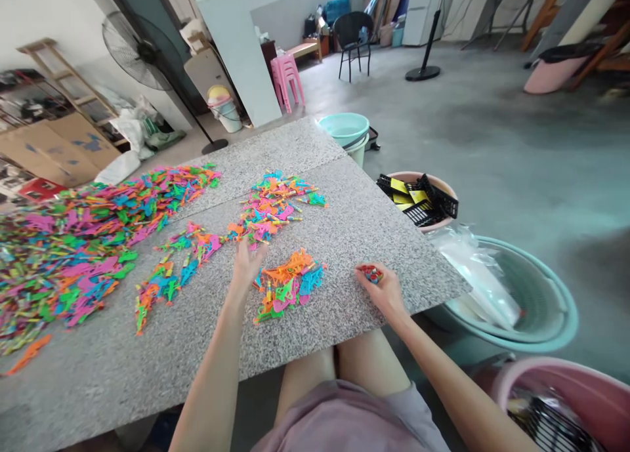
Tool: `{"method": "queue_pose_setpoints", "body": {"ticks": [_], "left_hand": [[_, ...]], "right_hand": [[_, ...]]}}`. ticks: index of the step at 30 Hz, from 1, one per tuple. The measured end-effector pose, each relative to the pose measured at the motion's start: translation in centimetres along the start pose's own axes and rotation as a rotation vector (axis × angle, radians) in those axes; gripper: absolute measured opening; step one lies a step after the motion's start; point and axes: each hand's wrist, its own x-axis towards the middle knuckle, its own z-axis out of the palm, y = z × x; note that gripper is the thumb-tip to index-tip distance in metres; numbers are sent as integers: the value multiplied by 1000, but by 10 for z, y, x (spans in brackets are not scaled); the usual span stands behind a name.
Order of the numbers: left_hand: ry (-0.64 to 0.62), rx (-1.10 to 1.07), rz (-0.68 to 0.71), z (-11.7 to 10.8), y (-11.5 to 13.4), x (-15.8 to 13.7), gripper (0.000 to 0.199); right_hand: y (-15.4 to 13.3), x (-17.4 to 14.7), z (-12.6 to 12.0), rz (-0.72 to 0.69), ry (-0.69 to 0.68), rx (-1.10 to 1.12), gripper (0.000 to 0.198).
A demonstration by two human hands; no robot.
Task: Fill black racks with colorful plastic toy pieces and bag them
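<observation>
We're clutching small pieces (371,274), partly hidden, in right hand (388,294); left hand (246,263) is resting half-open at plastic pile (273,206), hold unclear. Beyond right hand, teal basket (567,302) is holding clear bags (480,278).

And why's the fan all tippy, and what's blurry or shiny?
In the head view, the pedestal fan leans, probably from camera tilt and lens stretching; also in the head view, the big pile of colourful plastic pieces smears near the left edge, the clear plastic bags catch pale glare, and the floor has a soft sheen.
</observation>
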Motion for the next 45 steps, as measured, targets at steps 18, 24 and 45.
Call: {"method": "queue_pose_setpoints", "body": {"ticks": [18,24,45], "left_hand": [[180,-11,-150,-21,-32,-45,51],[-285,-381,-127,-12,18,-93,70],[-212,-849,-175,35,53,-160,35]], "right_hand": [[-29,-22,10,-66,-116,113,26],[-73,-23,20,-25,-278,300,29],[-96,-50,-17,-107,-354,209,19]]}}
